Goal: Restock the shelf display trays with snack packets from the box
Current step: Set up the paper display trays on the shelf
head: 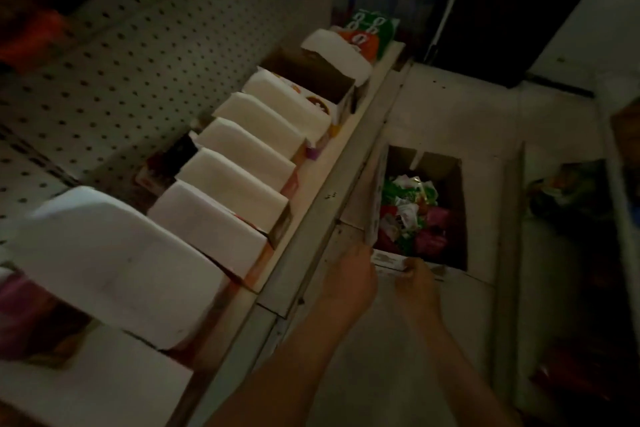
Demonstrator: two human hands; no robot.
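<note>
Our right grip (415,282) is clamped on the near flap (388,260) of the box (450,191) on the floor (443,107), packets (408,215) inside, while for the left grip (349,274) at its corner we cannot tell; lifting by this flap may tear it and spill them.

1. Box (446,177) mouth open overhead; left hand (349,274) and right hand (417,282) occupy its near rim.
2. Shelf edge (332,191) runs close beside box's left wall.
3. Display trays (239,177) abut; raised white flaps block most openings.
</note>
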